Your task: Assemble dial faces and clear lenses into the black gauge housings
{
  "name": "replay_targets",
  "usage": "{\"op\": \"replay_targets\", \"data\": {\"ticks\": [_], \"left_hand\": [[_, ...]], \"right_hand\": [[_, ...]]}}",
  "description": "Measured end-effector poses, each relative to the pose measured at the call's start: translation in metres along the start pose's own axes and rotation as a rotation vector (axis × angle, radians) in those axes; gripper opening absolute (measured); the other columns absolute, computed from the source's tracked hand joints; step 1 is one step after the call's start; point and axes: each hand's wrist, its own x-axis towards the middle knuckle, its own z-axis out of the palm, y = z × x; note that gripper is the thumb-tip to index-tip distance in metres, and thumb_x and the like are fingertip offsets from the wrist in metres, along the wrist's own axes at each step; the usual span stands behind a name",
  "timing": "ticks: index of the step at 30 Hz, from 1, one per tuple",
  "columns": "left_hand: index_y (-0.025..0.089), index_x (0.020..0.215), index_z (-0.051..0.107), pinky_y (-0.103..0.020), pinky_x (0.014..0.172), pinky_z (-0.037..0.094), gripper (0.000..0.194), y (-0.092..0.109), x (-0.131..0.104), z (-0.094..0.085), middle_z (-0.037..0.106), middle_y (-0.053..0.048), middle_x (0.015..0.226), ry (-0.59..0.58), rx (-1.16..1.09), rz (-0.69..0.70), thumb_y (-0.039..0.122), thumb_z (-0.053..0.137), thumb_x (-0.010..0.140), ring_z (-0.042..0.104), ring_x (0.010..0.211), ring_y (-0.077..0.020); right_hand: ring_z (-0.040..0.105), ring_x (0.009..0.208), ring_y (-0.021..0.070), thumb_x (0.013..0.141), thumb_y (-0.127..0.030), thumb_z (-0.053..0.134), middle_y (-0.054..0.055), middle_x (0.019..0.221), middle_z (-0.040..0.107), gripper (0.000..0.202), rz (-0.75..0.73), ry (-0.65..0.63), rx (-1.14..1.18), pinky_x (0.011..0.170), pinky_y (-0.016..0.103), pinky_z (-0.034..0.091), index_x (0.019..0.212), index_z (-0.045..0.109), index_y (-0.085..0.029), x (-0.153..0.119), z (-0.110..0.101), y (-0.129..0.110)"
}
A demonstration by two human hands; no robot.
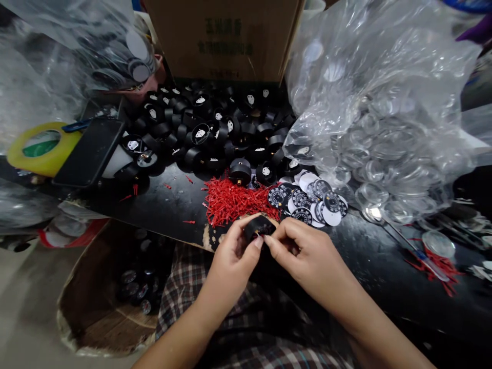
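Forearms [184, 328] lead to left hand [235, 252] curled round a black case [253, 225], right hand [302, 246] pinched closed against it

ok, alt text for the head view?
Left hand holds a black part, right hand touching it, at the edge of a black table; beyond: piled red pointers, printed dials, black cases, bagged clear discs, a cardboard box.

Black housing [253, 226]: partly covered by fingers [251, 252]; inner detail blurred. Carton [226, 64]: top cut off, print illegible. Dials [302, 216]: numerals too small to read.
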Motion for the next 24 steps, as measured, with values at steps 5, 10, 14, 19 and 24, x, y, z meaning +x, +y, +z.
{"op": "replay_targets", "data": {"ticks": [5,10,14,19,24], "left_hand": [[0.031,0.124,0.059,-0.036,0.108,0.040,0.042,0.003,0.004,-0.003,0.062,-0.001,0.132,-0.062,-0.139,-0.103,0.029,0.064,0.082,0.053,0.126,-0.0227],[0.033,0.115,0.067,-0.045,0.111,0.035,0.041,-0.008,-0.002,0.000,0.060,-0.001,0.134,0.119,-0.111,-0.207,0.044,0.070,0.075,0.044,0.133,-0.0290],[0.036,0.111,0.069,-0.047,0.107,0.040,0.040,-0.019,0.002,0.005,0.059,0.000,0.135,0.207,-0.182,-0.275,0.048,0.071,0.073,0.045,0.133,-0.0307],[0.031,0.123,0.063,-0.045,0.115,0.026,0.045,-0.017,0.009,0.005,0.059,-0.003,0.136,0.002,0.034,-0.109,0.039,0.068,0.078,0.042,0.135,-0.0286],[0.029,0.122,0.063,-0.046,0.107,0.042,0.044,-0.018,0.008,0.007,0.055,-0.004,0.140,0.017,-0.118,-0.138,0.038,0.068,0.080,0.044,0.133,-0.0319]], "right_hand": [[0.057,0.079,0.0193,0.090,-0.015,0.049,0.005,0.084,0.063,0.012,-0.237,0.078,-0.207,0.073,0.034,0.040,0.095,0.060,-0.018,0.006,-0.002,0.003],[0.054,0.074,0.0183,0.086,-0.013,0.047,0.004,0.076,0.062,0.014,-0.269,0.113,-0.317,0.072,0.033,0.038,0.080,0.059,-0.018,0.011,0.001,-0.001],[0.052,0.067,0.0136,0.083,-0.012,0.051,0.000,0.072,0.061,0.011,-0.106,0.145,-0.200,0.069,0.029,0.039,0.076,0.057,-0.018,0.010,-0.001,-0.003],[0.058,0.068,0.0120,0.086,-0.018,0.055,-0.002,0.074,0.066,0.011,-0.024,0.053,0.025,0.067,0.025,0.043,0.078,0.062,-0.020,0.014,-0.036,0.025],[0.059,0.098,0.0251,0.080,-0.019,0.058,0.012,0.102,0.062,0.020,0.187,0.612,-0.286,0.091,0.043,0.042,0.098,0.065,-0.014,0.053,-0.095,0.100]]}}
